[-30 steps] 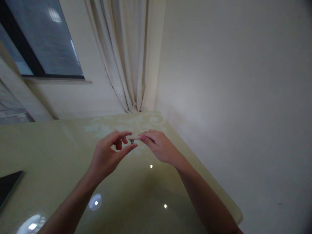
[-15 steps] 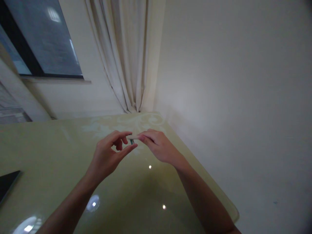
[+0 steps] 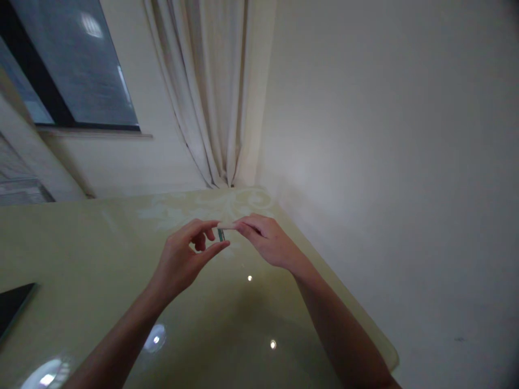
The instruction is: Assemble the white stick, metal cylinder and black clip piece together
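My left hand (image 3: pixel 180 262) is raised above the table, thumb and forefinger pinching a small, thin teal piece (image 3: pixel 221 235) by its two ends. The piece stands nearly upright between the fingertips; its exact kind is too small to make out. From the right, my right hand (image 3: pixel 265 240) grips a thin, pale flat strip (image 3: pixel 227 226) between thumb and fingers. The strip lies level, its far end at the top of the teal piece close to my left forefinger. Whether the two touch I cannot tell.
A glossy pale-green table (image 3: pixel 101 254) reflects several lights. At the left edge lies a dark flat object (image 3: pixel 16 302). A plain wall (image 3: pixel 385 162) runs along the table's right side. Behind stand a beige curtain (image 3: pixel 214 97) and a dark-framed window (image 3: pixel 89 65).
The pale strip has moved slightly up and right, from across the middle of the teal piece to its top. Both hands keep their grips.
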Demonstrator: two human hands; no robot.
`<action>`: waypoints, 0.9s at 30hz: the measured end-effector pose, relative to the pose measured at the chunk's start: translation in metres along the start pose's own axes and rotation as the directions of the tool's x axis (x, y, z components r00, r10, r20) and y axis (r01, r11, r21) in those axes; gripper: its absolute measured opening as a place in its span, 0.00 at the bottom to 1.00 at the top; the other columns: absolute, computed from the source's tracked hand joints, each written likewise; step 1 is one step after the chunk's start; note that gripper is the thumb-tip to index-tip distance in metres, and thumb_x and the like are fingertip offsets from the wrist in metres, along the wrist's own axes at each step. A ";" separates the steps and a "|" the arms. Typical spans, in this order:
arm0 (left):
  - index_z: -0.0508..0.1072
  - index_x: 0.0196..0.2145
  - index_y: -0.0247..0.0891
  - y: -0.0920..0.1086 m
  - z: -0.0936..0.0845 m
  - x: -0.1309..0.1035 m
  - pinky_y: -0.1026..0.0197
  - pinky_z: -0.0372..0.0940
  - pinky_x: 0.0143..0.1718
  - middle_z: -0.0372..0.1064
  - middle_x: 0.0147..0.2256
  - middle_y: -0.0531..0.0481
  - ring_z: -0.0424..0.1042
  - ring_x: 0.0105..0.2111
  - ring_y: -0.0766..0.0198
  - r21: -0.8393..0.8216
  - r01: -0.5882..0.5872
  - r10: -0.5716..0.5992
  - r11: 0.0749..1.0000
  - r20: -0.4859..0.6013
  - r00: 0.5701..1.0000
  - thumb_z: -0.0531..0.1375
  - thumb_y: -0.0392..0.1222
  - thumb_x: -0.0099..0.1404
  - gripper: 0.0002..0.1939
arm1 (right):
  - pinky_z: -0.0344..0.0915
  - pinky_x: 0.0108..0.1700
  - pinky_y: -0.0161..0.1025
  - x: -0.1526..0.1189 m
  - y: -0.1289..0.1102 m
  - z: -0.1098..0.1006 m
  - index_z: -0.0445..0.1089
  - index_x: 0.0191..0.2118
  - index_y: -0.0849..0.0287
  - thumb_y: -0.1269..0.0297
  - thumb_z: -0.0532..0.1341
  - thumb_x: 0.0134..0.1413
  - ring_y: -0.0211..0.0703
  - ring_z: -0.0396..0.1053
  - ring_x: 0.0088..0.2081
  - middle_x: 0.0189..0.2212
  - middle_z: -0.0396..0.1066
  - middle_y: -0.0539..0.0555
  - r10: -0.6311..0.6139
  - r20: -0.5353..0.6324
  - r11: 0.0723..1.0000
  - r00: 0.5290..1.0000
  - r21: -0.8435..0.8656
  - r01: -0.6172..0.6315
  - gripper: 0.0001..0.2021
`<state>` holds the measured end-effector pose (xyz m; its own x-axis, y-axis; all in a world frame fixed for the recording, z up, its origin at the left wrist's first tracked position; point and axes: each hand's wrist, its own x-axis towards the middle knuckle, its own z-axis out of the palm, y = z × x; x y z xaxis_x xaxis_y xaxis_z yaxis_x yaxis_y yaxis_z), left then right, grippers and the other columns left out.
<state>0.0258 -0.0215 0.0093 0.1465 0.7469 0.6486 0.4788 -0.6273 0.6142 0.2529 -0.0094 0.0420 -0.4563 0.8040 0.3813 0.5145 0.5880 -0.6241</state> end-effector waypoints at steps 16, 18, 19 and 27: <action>0.81 0.48 0.42 -0.006 0.001 0.000 0.65 0.64 0.28 0.72 0.31 0.57 0.65 0.24 0.70 -0.007 0.004 -0.005 1.000 -0.022 1.000 0.71 0.50 0.64 0.17 | 0.60 0.42 0.38 0.001 0.007 -0.001 0.78 0.37 0.60 0.59 0.59 0.75 0.41 0.70 0.38 0.33 0.74 0.51 0.036 0.025 0.998 0.999 0.041 -0.037 0.16; 0.81 0.48 0.43 -0.007 0.001 0.000 0.65 0.64 0.28 0.71 0.31 0.57 0.65 0.24 0.70 -0.009 0.001 -0.001 1.000 -0.022 1.000 0.71 0.50 0.64 0.17 | 0.61 0.43 0.37 0.001 0.007 -0.002 0.79 0.40 0.59 0.58 0.59 0.76 0.41 0.71 0.38 0.34 0.76 0.51 0.017 0.060 0.997 0.998 0.077 -0.022 0.15; 0.81 0.49 0.43 -0.007 0.001 0.000 0.65 0.64 0.28 0.71 0.31 0.57 0.65 0.24 0.70 -0.006 -0.005 0.005 1.000 -0.025 1.000 0.71 0.50 0.64 0.17 | 0.61 0.43 0.37 0.001 0.008 -0.002 0.80 0.41 0.58 0.57 0.59 0.76 0.41 0.71 0.39 0.35 0.76 0.51 0.016 0.075 0.996 0.997 0.084 -0.022 0.15; 0.82 0.48 0.43 -0.011 0.005 0.001 0.64 0.64 0.27 0.73 0.31 0.56 0.65 0.23 0.69 -0.019 0.035 -0.035 0.999 -0.020 0.999 0.71 0.51 0.63 0.17 | 0.59 0.39 0.37 0.004 0.020 0.001 0.79 0.39 0.59 0.55 0.58 0.75 0.41 0.69 0.36 0.33 0.76 0.51 0.043 0.075 0.991 0.996 0.122 -0.052 0.17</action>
<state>0.0252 -0.0129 0.0008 0.1118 0.7640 0.6354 0.4668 -0.6049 0.6452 0.2609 0.0058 0.0303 -0.4871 0.8194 0.3021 0.4452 0.5306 -0.7213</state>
